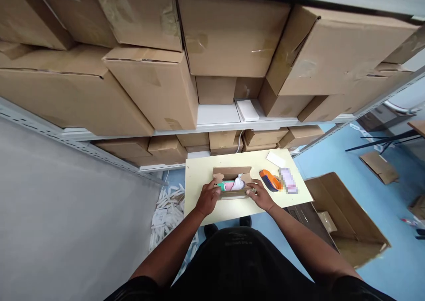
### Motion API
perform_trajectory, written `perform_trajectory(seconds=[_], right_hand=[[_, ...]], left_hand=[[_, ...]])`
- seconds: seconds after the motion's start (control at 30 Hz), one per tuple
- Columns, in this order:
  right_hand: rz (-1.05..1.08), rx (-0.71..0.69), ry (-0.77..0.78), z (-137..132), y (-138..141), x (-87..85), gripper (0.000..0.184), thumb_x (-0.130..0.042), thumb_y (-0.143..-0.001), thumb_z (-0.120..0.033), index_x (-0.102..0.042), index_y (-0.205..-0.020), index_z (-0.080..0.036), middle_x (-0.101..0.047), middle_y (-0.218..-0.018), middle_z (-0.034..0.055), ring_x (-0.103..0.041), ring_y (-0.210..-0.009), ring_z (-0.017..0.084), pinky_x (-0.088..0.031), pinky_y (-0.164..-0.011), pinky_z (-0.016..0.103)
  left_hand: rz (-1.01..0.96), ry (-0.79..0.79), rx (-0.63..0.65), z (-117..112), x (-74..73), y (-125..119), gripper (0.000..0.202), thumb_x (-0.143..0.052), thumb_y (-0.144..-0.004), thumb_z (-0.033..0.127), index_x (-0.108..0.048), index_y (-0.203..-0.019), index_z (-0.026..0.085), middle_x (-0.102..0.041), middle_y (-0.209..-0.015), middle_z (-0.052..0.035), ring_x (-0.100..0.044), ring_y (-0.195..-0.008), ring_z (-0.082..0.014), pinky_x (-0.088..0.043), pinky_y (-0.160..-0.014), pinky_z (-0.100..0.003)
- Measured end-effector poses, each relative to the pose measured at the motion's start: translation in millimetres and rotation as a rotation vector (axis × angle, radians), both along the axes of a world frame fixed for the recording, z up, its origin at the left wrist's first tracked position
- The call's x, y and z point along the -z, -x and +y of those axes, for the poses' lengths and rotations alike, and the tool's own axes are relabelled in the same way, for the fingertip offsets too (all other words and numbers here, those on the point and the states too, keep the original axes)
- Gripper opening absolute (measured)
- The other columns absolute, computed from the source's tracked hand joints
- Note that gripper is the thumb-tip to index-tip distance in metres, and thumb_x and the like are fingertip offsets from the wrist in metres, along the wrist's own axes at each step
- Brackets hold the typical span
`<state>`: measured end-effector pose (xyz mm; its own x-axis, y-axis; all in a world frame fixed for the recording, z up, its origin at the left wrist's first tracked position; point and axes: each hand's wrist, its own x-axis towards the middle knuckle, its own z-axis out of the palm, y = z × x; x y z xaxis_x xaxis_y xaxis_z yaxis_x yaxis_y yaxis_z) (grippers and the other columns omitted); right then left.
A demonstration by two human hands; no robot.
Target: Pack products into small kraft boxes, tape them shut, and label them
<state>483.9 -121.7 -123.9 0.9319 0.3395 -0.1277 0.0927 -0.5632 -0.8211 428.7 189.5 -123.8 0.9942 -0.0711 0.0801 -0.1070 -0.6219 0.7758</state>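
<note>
A small open cardboard box (232, 194) sits on the pale yellow table, its flaps raised. Inside lie a pink and green item (227, 186), whose kind I cannot make out, and some crumpled white wrapping (238, 183). My left hand (208, 198) is closed on the box's left end, by the end flap. At the right end, my right hand (261, 196) grips the front corner between thumb and fingers. Right of the box lies an orange and dark-blue tape dispenser (270, 180), close to my right fingers.
The table (199, 168) stands against shelves of cardboard boxes (232, 31). A white card (276, 159) and a blurred-out pink packet (288, 180) lie on its right side. White scraps (168, 217) cover the floor at left; a large open carton (348, 217) stands at right.
</note>
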Motion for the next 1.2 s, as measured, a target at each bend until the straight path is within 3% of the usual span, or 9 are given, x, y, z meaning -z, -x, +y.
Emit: perform_trajectory(seconds=[0.13, 0.23, 0.3, 0.43, 0.53, 0.67, 0.87, 1.0, 1.2], right_hand=[[-0.108, 0.072, -0.008, 9.9, -16.8, 11.2, 0.037, -0.06, -0.091, -0.057, -0.064, -0.099, -0.022, -0.055, -0.113, 0.0103, -0.059, -0.111, 0.027, -0.049, -0.105, 0.046], [-0.113, 0.108, 0.009, 13.0, -22.2, 18.9, 0.034, -0.064, -0.087, -0.055, -0.056, -0.095, -0.023, -0.054, -0.105, 0.0075, -0.059, -0.098, 0.025, -0.053, -0.093, 0.043], [-0.07, 0.134, 0.037, 12.6, -23.2, 22.7, 0.038, -0.067, -0.084, -0.055, -0.053, -0.099, -0.023, -0.054, -0.104, 0.0058, -0.059, -0.089, 0.023, -0.054, -0.084, 0.04], [0.001, 0.158, 0.031, 11.2, -23.7, 27.5, 0.06, -0.071, -0.079, -0.054, -0.048, -0.124, -0.022, -0.058, -0.112, 0.0065, -0.062, -0.095, 0.025, -0.054, -0.085, 0.041], [-0.037, 0.14, -0.015, 11.0, -23.5, 29.7, 0.076, -0.073, -0.078, -0.052, -0.042, -0.14, -0.022, -0.056, -0.127, 0.0115, -0.06, -0.115, 0.028, -0.052, -0.098, 0.043], [-0.022, 0.118, -0.01, 11.5, -24.9, 29.3, 0.085, -0.074, -0.08, -0.051, -0.036, -0.151, -0.021, -0.054, -0.13, 0.0143, -0.059, -0.119, 0.031, -0.053, -0.101, 0.046], [-0.023, 0.046, 0.049, 13.4, -32.3, 16.0, 0.081, -0.073, -0.082, -0.047, -0.04, -0.152, -0.023, -0.056, -0.133, 0.0145, -0.06, -0.12, 0.032, -0.052, -0.104, 0.048], [-0.017, 0.005, 0.074, -16.9, -34.4, 8.2, 0.064, -0.062, -0.092, -0.05, -0.047, -0.147, -0.023, -0.062, -0.131, 0.0138, -0.064, -0.115, 0.03, -0.053, -0.101, 0.048], [-0.087, 0.245, 0.549, -88.0, -42.6, 32.0, 0.046, -0.059, -0.09, -0.043, -0.064, -0.129, -0.019, -0.061, -0.129, 0.021, -0.053, -0.125, 0.04, -0.044, -0.102, 0.056]], left_hand=[[-0.018, 0.053, -0.183, -0.4, -9.0, -9.6, 0.026, -0.057, -0.094, 0.038, -0.072, -0.108, 0.021, -0.065, -0.131, -0.0107, -0.058, -0.123, -0.0274, -0.049, -0.106, -0.046], [0.074, 0.181, -0.369, -1.6, -14.6, -28.7, 0.05, -0.06, -0.091, 0.042, -0.055, -0.136, 0.021, -0.059, -0.136, -0.0119, -0.065, -0.099, -0.0194, -0.055, -0.088, -0.037], [0.167, 0.247, -0.376, -3.3, -18.9, -42.1, 0.059, -0.061, -0.09, 0.045, -0.049, -0.143, 0.022, -0.059, -0.138, -0.0115, -0.063, -0.085, -0.0148, -0.055, -0.083, -0.035], [0.197, 0.287, -0.338, -10.2, -27.5, -47.3, 0.042, -0.056, -0.094, 0.05, -0.063, -0.121, 0.02, -0.069, -0.116, -0.0079, -0.064, -0.088, -0.0178, -0.054, -0.083, -0.034], [0.12, 0.176, -0.382, -18.0, -29.5, -32.1, 0.034, -0.054, -0.096, 0.05, -0.067, -0.107, 0.02, -0.071, -0.113, -0.0089, -0.065, -0.099, -0.0223, -0.053, -0.09, -0.039], [-0.021, -0.021, -0.335, -28.2, -24.7, -17.4, 0.027, -0.052, -0.098, 0.042, -0.07, -0.091, 0.023, -0.071, -0.118, -0.0099, -0.059, -0.118, -0.0271, -0.046, -0.107, -0.048], [-0.081, -0.266, -0.253, -33.7, -13.3, -27.9, 0.024, -0.054, -0.098, 0.036, -0.068, -0.085, 0.022, -0.07, -0.115, -0.0128, -0.056, -0.114, -0.0313, -0.043, -0.107, -0.052], [-0.098, -0.359, -0.206, -33.2, -9.6, -32.5, 0.022, -0.052, -0.098, 0.033, -0.068, -0.087, 0.021, -0.068, -0.113, -0.0143, -0.056, -0.111, -0.0324, -0.041, -0.105, -0.051], [-0.088, -0.51, -0.137, -39.7, -8.8, -25.5, 0.023, -0.049, -0.099, 0.024, -0.07, -0.108, 0.021, -0.067, -0.12, -0.0133, -0.056, -0.112, -0.0328, -0.04, -0.101, -0.051]])
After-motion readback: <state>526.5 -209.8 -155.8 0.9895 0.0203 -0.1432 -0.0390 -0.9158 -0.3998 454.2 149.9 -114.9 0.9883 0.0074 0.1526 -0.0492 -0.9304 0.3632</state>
